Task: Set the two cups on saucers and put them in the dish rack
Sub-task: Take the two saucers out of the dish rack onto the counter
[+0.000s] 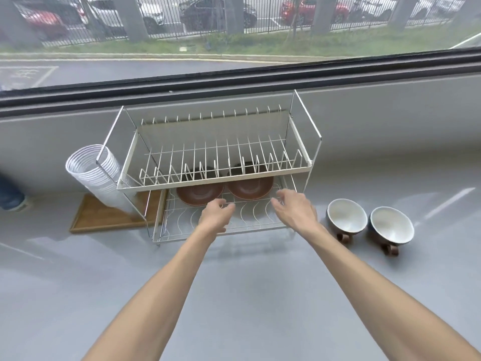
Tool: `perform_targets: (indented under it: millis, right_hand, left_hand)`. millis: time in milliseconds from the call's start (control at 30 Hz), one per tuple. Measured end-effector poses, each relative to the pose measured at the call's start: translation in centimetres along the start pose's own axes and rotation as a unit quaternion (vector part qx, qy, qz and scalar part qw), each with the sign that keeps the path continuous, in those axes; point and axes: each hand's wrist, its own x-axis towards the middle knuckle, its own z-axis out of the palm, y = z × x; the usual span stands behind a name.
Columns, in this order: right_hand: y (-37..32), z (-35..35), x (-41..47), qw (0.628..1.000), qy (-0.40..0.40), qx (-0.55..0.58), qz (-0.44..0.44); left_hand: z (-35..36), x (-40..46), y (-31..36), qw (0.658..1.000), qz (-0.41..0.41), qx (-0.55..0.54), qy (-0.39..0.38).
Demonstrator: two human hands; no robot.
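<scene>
Two brown saucers lie side by side on the lower shelf of the white wire dish rack (308, 164): the left saucer (199, 195) and the right saucer (250, 190). Two cups, brown outside and white inside, stand on the grey counter to the right of the rack: the nearer-rack cup (346, 217) and the far-right cup (391, 225), handles toward me. My left hand (216, 216) reaches over the lower shelf's front, fingers apart, just short of the left saucer. My right hand (294, 208) hovers open in front of the right saucer. Neither hand holds anything.
A stack of white paper cups (91, 173) leans against the rack's left side over a wooden tray (104, 217). The rack's upper shelf overhangs the saucers. Behind runs a window ledge (234, 84). A person's shoe (11, 196) shows at the far left.
</scene>
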Motion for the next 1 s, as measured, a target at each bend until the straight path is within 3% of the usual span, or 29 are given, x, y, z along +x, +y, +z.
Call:
perform_targets:
  millis: [67, 300, 500, 1000]
  right_hand:
    - [-0.6, 0.4, 1.3, 1.000, 0.006, 0.006, 0.001]
    - [-1.6, 1.8, 5.9, 0.999, -0.015, 0.031, -0.002]
    - [-2.6, 2.6, 8.8, 0.996, -0.059, 0.068, -0.021]
    - [-2.2, 2.8, 10.9, 0.977, -0.144, 0.137, 0.080]
  left_hand:
    - [0.5, 1.1, 0.0, 0.991, -0.040, -0.126, -0.026]
    - [2.4, 4.7, 0.9, 0.954, -0.084, -0.288, -0.008]
    - [3.8, 7.1, 1.1, 0.950, -0.115, -0.288, 0.031]
    - [5.7, 8.9, 1.5, 0.933, -0.123, -0.328, 0.082]
